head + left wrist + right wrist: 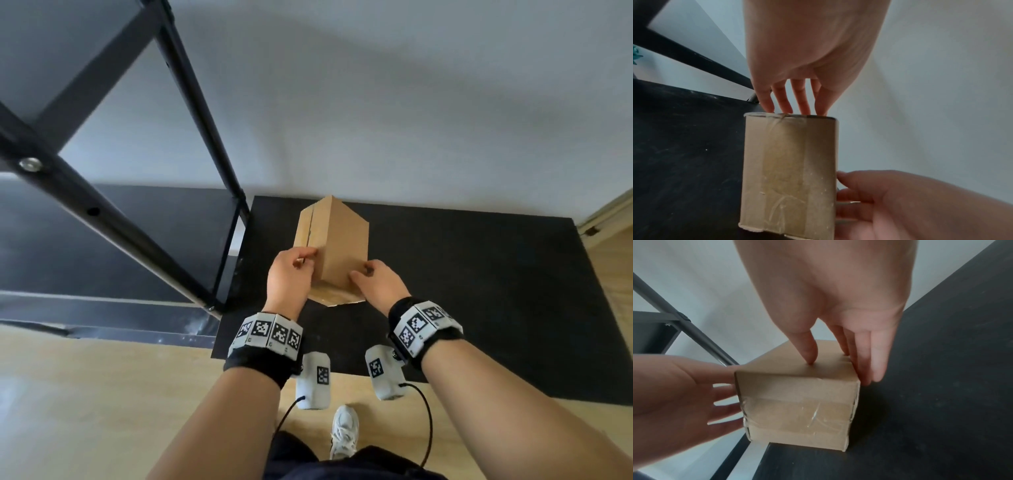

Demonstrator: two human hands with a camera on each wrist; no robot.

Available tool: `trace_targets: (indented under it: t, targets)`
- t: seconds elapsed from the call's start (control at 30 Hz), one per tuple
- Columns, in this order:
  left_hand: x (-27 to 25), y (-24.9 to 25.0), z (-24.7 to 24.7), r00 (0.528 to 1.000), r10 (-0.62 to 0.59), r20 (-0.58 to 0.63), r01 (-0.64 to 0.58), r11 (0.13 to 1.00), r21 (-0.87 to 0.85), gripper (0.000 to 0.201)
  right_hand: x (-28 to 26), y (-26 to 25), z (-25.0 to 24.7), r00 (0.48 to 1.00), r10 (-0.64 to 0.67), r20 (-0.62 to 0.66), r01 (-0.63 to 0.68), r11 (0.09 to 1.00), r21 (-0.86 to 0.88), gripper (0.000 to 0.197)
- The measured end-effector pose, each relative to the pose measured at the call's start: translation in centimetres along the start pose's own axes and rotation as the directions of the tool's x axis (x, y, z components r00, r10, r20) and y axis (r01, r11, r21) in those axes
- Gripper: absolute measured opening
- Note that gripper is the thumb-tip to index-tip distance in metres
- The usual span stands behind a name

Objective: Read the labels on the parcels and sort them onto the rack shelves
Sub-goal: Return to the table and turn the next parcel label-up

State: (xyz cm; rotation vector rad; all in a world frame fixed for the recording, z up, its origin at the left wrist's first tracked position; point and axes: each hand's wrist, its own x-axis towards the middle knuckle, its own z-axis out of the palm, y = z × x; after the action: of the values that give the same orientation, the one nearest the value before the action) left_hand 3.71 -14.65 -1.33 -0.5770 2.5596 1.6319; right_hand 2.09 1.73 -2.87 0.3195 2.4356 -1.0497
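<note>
The parcel (pixel 331 246) is held over the black mat (pixel 479 291) near its left edge, just right of the rack (pixel 191 137), long axis pointing away from the person. The left hand (pixel 289 274) and right hand (pixel 378 282) grip opposite sides, equally near. Fingers are spread and clamped on the cardboard; no label shows.

— From my feed this reads as a plain indoor room, storage-like.
— Why?
— I see a black metal rack (pixel 102 212), a bare white wall (pixel 411 102), a dark floor mat (pixel 479 291) over light wood flooring (pixel 85 394).
</note>
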Motion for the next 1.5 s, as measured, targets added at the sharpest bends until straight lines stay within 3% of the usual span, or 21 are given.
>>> trace_targets:
  t: [0.17,0.3,0.5,0.8,1.03,1.23,1.5]
  targets:
    - [0.1,-0.1,1.1,0.999,-0.037,-0.004,0.037,0.999,-0.003,0.049,-0.3,1.0,-1.2,0.993,-0.086,-0.076,0.088,0.996,0.029,0.044]
    - [-0.3,-0.1,2.3,0.989,-0.138,0.054,0.138,0.99,-0.003,0.065,-0.4,0.9,-2.3,0.983,-0.11,-0.144,0.128,0.984,0.126,0.054]
    - [-0.9,-0.1,3.7,0.987,-0.104,0.124,0.102,0.995,0.019,0.044,-0.6,1.9,-2.2,0.984,-0.123,-0.129,0.134,0.988,0.076,0.05]
    - [-1.0,0.8,0.6,0.996,-0.058,-0.063,0.055,0.998,-0.041,0.039,-0.8,0.2,-0.5,0.987,-0.162,-0.019,0.163,0.985,0.063,0.037]
    - [-1.3,0.5,1.4,1.0,-0.01,0.03,0.009,1.0,0.025,0.033,-1.1,0.9,-0.8,0.994,-0.092,-0.063,0.094,0.995,0.037,0.049]
    - [-1.2,-0.6,3.0,0.996,-0.047,0.071,0.036,0.989,0.143,0.043,-1.3,1.2,-2.5,0.984,-0.085,-0.155,0.099,0.992,0.084,0.04]
    - [-1.1,-0.8,3.5,0.994,-0.008,0.105,-0.011,0.984,0.179,0.04,-1.0,2.8,-2.2,0.994,-0.071,-0.082,0.072,0.997,0.016,0.057]
